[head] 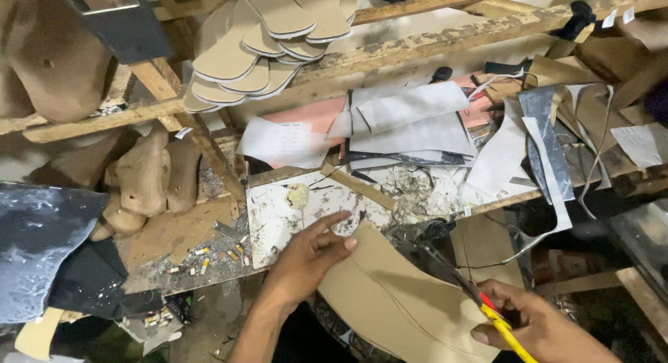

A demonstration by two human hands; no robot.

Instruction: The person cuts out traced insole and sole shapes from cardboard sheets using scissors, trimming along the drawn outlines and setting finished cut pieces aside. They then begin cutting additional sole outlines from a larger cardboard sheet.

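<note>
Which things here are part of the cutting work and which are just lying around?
In use:
left hand
tan cardboard sheet with curved pencil lines
right hand
yellow-and-red-handled scissors

Lying about:
stack of beige shoe insoles
wooden shoe lasts
white and grey paper pieces
glue-stained white board

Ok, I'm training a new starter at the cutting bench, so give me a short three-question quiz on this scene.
1. What does the right hand hold?
2. True or false: the left hand rests its fingers on the curved tan cardboard sheet.
3. Where is the stack of beige shoe insoles: A) upper wooden shelf, B) floor, C) under the cardboard?

Key: 1. Yellow-and-red-handled scissors. 2. True. 3. A.
</note>
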